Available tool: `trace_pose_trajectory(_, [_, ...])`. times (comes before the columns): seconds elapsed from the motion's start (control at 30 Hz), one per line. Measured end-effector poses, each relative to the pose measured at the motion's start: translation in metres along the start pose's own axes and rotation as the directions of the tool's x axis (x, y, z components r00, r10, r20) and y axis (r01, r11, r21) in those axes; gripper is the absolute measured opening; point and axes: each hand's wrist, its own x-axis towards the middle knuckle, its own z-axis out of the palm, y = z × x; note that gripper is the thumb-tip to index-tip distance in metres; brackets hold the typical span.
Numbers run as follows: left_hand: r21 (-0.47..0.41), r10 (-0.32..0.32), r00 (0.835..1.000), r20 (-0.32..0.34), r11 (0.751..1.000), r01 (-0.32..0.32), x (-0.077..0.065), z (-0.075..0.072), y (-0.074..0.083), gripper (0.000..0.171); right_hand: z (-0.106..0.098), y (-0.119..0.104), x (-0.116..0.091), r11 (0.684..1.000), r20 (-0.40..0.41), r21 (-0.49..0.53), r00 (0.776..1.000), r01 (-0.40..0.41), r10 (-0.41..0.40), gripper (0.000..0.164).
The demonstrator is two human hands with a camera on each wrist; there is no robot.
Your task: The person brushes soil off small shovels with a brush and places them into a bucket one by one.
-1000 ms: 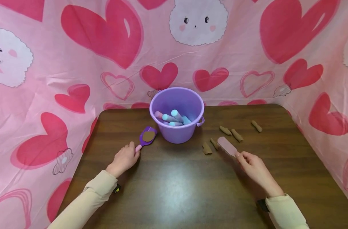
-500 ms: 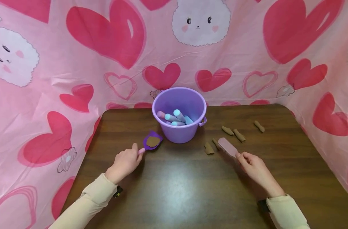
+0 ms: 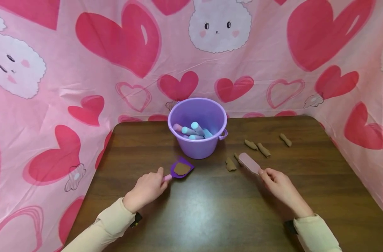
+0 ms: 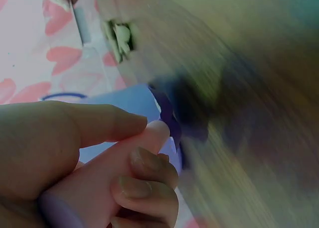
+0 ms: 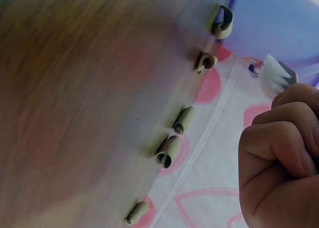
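Observation:
My left hand [image 3: 147, 189] grips the pink handle [image 4: 109, 175] of a small purple shovel [image 3: 189, 167], its thumb along the top and fingers curled beneath. A flat brown piece [image 3: 181, 169] lies in the shovel's blade, in front of the bucket. Over on the right, my right hand [image 3: 281, 185] pinches the end of a pink brush [image 3: 249, 162]. White bristles [image 5: 274, 76] show on the brush's underside in the right wrist view. By the brush head lie a brown curl [image 3: 231, 165] and a thinner roll [image 3: 236, 158], partly hidden by it.
A purple bucket [image 3: 197, 148] stands at the back middle, holding several light blue and pink cylindrical ends [image 3: 196, 127]. More brown rolls [image 3: 263, 150] lie to its right, one [image 3: 285, 140] farther off. Pink heart-patterned cloth [image 3: 207, 63] hangs behind the wooden table [image 3: 191, 217].
My left hand has carried the shovel right and toward me, from beside the bucket to in front of it, with the brown piece still in it. My right hand and brush stay nearly in place.

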Motion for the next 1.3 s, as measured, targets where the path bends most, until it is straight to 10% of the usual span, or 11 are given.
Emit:
trace_pose_trajectory(0.47, [-0.072,0.195,0.979,0.063,0.979,-0.191,0.007,0.001,0.042,0.023,0.007,-0.012,0.004,0.998,0.0,-0.017,0.999,0.054,-0.054,0.037])
trace_pose_trajectory(1.3, [-0.024,0.38,0.905,-0.191,0.92,-0.392,0.064,0.019,0.105,0.024,0.041,-0.04,0.017,0.984,0.014,-0.049,0.985,0.171,-0.171,0.031])
